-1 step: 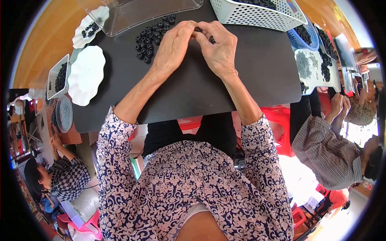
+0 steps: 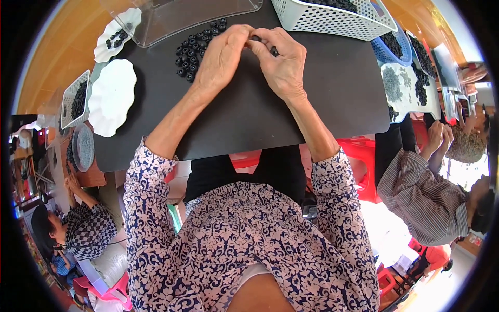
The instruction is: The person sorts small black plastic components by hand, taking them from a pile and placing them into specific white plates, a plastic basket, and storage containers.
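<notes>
My left hand [image 2: 224, 58] and my right hand [image 2: 283, 61] meet fingertip to fingertip over the far part of the dark table [image 2: 249, 112]. Both are closed around a small black part [image 2: 255, 38], mostly covered by the fingers. A second small black piece [image 2: 274, 51] shows in the curl of my right hand. Just left of my left hand lies a cluster of small round black parts with holes [image 2: 190, 54]. The left fingertips are partly hidden behind the hand.
A clear plastic tray [image 2: 195, 26] and a white perforated basket [image 2: 332, 23] holding black parts stand at the far side. White scalloped plates [image 2: 112, 99] lie left. A blue basket [image 2: 392, 49] stands right. Co-workers sit on both sides, a striped sleeve [image 2: 410, 169] at the right.
My left hand has shifted very slightly away from me and its wrist has tilted a little. The right hand stays nearly in place.
</notes>
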Tool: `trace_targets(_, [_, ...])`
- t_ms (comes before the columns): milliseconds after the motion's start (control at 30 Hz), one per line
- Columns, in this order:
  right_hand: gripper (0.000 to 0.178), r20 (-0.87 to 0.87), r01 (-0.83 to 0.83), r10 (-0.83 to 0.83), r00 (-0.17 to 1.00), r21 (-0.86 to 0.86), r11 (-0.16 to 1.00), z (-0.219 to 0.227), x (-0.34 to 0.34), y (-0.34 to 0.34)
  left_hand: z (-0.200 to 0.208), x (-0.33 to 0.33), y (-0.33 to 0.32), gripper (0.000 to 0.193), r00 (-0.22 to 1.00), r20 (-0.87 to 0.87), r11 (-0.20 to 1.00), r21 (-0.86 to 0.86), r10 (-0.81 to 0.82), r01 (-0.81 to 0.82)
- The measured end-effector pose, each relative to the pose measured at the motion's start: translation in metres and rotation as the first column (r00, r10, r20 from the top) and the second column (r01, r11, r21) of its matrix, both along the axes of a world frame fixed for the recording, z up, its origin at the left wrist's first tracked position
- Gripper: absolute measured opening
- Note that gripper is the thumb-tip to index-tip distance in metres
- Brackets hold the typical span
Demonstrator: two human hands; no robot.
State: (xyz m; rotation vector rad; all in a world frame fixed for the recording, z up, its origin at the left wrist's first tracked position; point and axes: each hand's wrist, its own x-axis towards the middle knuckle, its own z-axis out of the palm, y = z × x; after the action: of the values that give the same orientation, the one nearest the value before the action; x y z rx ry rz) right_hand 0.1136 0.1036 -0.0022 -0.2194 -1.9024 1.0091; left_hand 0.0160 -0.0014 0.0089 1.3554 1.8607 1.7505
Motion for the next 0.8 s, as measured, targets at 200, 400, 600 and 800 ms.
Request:
trace_targets(200, [0.013, -0.005, -0.035, 0.035, 0.999, -0.172, 0.985, -0.001, 0.004, -0.002, 0.015, -0.048, 0.002, 0.029, 0.928, -0.308, 0.966, -0.079, 0.210, -0.244])
trace_targets(400, [0.011, 0.034, -0.065, 0.084, 0.996, -0.374, 0.925, 0.006, 0.000, 0.001, -0.008, -0.064, 0.027, 0.016, 0.533, -0.846, 0.899, -0.234, -0.001, -0.370])
trace_targets(600, [0.017, -0.298, -0.418, 0.337, 0.893, -0.827, 0.377, 0.010, 0.001, 0.008, -0.012, -0.060, 0.043, 0.012, 0.405, -0.912, 0.891, -0.231, -0.059, -0.391])
trace_targets(800, [0.021, -0.124, -0.292, 0.313, 0.942, -0.763, 0.577, 0.003, -0.001, 0.009, 0.017, -0.044, 0.017, 0.016, 0.915, 0.404, 0.972, -0.213, -0.001, 0.095])
